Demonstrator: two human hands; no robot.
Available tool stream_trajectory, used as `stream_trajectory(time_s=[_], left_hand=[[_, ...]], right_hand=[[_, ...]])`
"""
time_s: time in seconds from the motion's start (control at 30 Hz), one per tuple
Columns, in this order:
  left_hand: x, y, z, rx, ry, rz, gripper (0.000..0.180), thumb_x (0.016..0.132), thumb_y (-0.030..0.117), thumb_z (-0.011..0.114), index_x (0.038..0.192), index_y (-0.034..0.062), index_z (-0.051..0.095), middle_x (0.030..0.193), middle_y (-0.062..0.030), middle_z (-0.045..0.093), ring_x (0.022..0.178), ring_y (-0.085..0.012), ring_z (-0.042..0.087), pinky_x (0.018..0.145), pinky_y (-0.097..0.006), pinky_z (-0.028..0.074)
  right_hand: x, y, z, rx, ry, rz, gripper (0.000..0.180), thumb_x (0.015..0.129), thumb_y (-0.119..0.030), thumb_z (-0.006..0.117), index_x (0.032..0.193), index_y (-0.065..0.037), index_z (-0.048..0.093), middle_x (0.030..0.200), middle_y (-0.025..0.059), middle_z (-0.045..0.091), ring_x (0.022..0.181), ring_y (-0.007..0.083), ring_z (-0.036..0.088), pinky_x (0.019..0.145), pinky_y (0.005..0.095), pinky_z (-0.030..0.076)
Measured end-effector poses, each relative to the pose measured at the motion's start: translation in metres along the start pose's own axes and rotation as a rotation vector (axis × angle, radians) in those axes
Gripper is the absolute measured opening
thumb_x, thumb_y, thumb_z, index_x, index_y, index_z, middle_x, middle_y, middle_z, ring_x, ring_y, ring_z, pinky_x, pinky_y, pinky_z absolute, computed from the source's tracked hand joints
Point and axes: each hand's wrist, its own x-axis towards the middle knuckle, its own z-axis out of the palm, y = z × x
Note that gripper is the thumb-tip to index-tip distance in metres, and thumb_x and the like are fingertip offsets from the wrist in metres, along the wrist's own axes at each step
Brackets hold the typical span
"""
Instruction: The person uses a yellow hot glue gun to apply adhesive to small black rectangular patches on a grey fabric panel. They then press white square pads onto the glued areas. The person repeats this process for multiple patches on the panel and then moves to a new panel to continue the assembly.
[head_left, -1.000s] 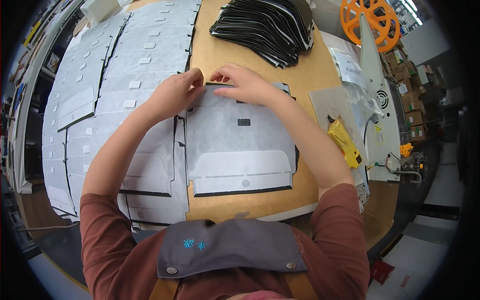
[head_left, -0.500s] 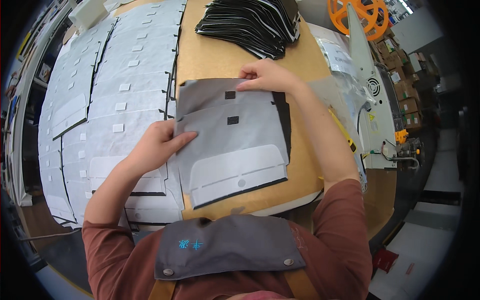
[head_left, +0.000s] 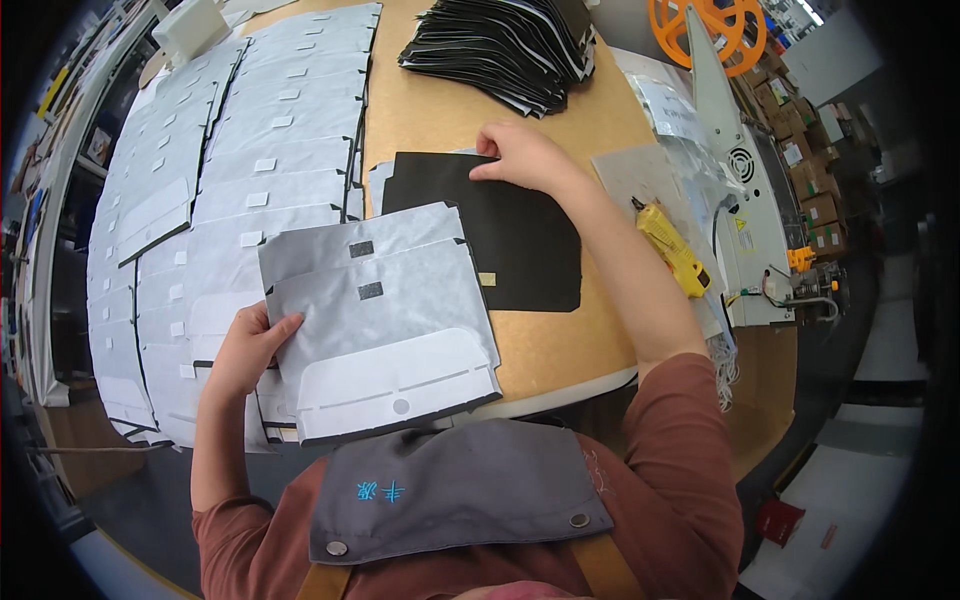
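Observation:
My left hand (head_left: 252, 345) pinches the left edge of a grey fabric panel (head_left: 420, 290), thumb on top. This panel has two small dark square patches and a white flap with a round spot along its near edge. It is tilted, and it overlaps the lower left of a black panel (head_left: 530, 230). My right hand (head_left: 525, 158) has its fingers closed at the far edge of the black panel, thumb on its face. A small pale yellow tag (head_left: 488, 279) shows on the black panel, and slivers of grey material show behind its far and left edges.
Rows of overlapping grey panels (head_left: 285, 130) with small white tabs cover the table's left side. A fanned stack of black panels (head_left: 500, 50) lies at the far side. Right are a yellow utility knife (head_left: 672, 250), plastic bags (head_left: 690, 125) and a machine with an orange reel (head_left: 715, 35).
My left hand has drawn the grey panel left and toward me, uncovering the black panel. My right hand stays near the far edge. The yellow knife now shows more fully.

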Motion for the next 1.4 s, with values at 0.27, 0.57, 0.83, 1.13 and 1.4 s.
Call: stream_trajectory(time_s=[0.27, 0.57, 0.83, 1.13, 1.4], left_hand=[[0.002, -0.014, -0.003, -0.076, 0.006, 0.004, 0.025, 0.094, 0.023, 0.067, 0.105, -0.0001, 0.068, 0.075, 0.0043, 0.060, 0.059, -0.0026, 0.046, 0.051, -0.022, 0.036], [-0.004, -0.006, 0.002, -0.010, 0.021, 0.075, 0.029, 0.092, 0.026, 0.069, 0.103, -0.0008, 0.068, 0.071, 0.0043, 0.058, 0.057, -0.0039, 0.046, 0.050, -0.022, 0.037], [0.002, -0.020, 0.001, -0.066, 0.009, 0.089, 0.035, 0.095, 0.029, 0.066, 0.109, -0.0029, 0.067, 0.078, -0.0011, 0.064, 0.062, -0.0069, 0.052, 0.055, -0.025, 0.043], [0.014, -0.027, -0.004, -0.137, -0.008, 0.015, 0.027, 0.099, 0.033, 0.059, 0.095, 0.0067, 0.065, 0.064, 0.0082, 0.039, 0.051, -0.0049, 0.033, 0.048, -0.025, 0.030], [-0.002, -0.015, -0.002, -0.159, 0.091, 0.015, 0.054, 0.093, 0.050, 0.064, 0.118, 0.0022, 0.065, 0.072, 0.0045, 0.045, 0.061, -0.0077, 0.043, 0.054, -0.026, 0.039]], right_hand=[[0.020, -0.001, -0.007, -0.052, -0.217, 0.034, 0.041, 0.073, -0.033, 0.084, 0.091, -0.003, 0.063, 0.087, 0.0087, 0.065, 0.081, 0.0216, 0.061, 0.073, 0.0337, 0.049], [-0.038, -0.100, -0.095, -0.150, 0.202, -0.056, 0.024, 0.085, -0.028, 0.074, 0.094, -0.008, 0.067, 0.081, 0.0081, 0.068, 0.073, 0.0241, 0.065, 0.067, 0.0355, 0.049], [-0.126, -0.183, -0.045, -0.491, 0.761, -0.679, 0.012, 0.078, -0.017, 0.071, 0.088, -0.013, 0.067, 0.082, 0.0016, 0.065, 0.063, 0.0193, 0.059, 0.057, 0.0305, 0.044], [-0.220, -0.189, 0.095, -0.309, 0.459, -0.879, 0.010, 0.073, -0.010, 0.067, 0.082, -0.012, 0.064, 0.093, 0.0070, 0.070, 0.069, 0.0136, 0.064, 0.066, 0.0242, 0.050], [-0.237, -0.202, 0.121, -0.370, 0.414, -0.844, 0.009, 0.072, -0.011, 0.063, 0.081, -0.010, 0.062, 0.083, 0.0041, 0.066, 0.068, 0.0108, 0.061, 0.057, 0.0227, 0.041]])
